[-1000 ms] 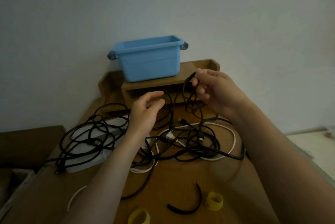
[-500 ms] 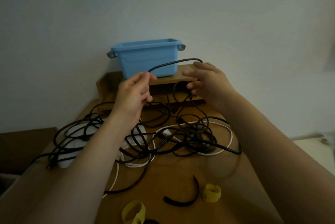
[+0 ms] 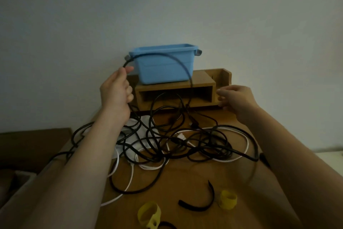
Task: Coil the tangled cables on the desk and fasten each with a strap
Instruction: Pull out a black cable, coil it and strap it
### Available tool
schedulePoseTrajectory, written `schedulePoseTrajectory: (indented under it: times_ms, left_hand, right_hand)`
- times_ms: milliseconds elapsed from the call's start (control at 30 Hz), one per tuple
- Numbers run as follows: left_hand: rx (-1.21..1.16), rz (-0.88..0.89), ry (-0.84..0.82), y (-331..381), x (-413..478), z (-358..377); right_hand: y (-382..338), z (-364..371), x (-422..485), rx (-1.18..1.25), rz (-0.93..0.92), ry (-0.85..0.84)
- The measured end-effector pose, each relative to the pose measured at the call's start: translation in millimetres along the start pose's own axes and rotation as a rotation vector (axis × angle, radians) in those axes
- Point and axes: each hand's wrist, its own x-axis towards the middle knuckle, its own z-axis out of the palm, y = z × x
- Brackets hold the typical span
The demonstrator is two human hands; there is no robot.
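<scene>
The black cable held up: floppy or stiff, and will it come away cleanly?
Probably springy rather than limp: the black cable holds a smooth arch above the left hand. It likely drags, since its far end drops into the tangle.

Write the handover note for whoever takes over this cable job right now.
Left hand grips a thin black cable, lifted in an arc in front of the blue plastic bin.
Right hand open, holding nothing, near the wooden shelf.
Other black and white cables lie tangled on the wooden desk; two yellow straps and a black strap at the near edge.
Done: nothing coiled or strapped.
Left: everything.
</scene>
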Motion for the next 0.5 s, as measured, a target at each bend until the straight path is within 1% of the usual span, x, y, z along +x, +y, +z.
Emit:
schedulePoseTrajectory:
  times_ms: [33,100,167,234,367,501]
  left_hand:
    - [0.024,0.000,-0.012,-1,-1,3]
    - [0.062,-0.001,-0.043,-3,-3,4]
    - [0.059,0.007,-0.100,-2,-5,3]
    - [0.002,0.018,-0.155,-1,-5,3]
    - [-0.176,0.002,-0.233,6,-6,4]
    - [-0.337,-0.051,-0.288,7,-6,6]
  right_hand:
    - [-4,5,-3,-0.002,-0.027,-0.048]
    - [-11,18,-9,0.006,-0.073,-0.213]
    - [-12,28,-15,-0.068,-0.140,-0.410]
    - [-10,36,-21,-0.146,-0.180,-0.542]
    - [-2,47,-28,-0.241,-0.215,-0.660]
    - [3,51,-31,-0.262,-0.232,-0.812]
